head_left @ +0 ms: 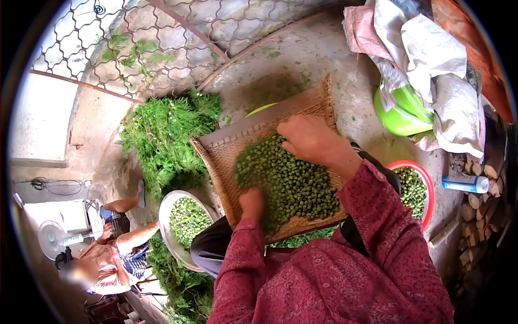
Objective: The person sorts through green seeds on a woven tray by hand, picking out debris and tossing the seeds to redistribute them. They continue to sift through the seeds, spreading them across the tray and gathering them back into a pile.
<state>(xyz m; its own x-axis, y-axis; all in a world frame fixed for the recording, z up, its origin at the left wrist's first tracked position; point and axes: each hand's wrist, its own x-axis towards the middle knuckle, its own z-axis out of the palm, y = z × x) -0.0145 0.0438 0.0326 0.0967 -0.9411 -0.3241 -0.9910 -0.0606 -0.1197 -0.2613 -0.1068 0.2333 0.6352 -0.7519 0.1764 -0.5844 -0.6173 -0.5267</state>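
Note:
A woven winnowing tray [212, 155] lies tilted across my lap, bearing a heap of small round green buds or berries [302, 186]. My right hand [313, 139] is closed over the upper right of the heap, its fingers curled under; whatever it may hold is hidden. At the heap's lower left is my left hand [252, 204], smeared by motion, with its fingers hidden from view. The green pieces around it are blurred too.
Left of the tray stand a pale basin [163, 213] of green pieces and piled leafy plants [167, 129]. A co-worker [108, 262] sits beyond. To the right are a red-rimmed basin [430, 194], a blue-and-white container [465, 184], firewood [475, 216], a green basin [402, 113] and sacks [434, 48].

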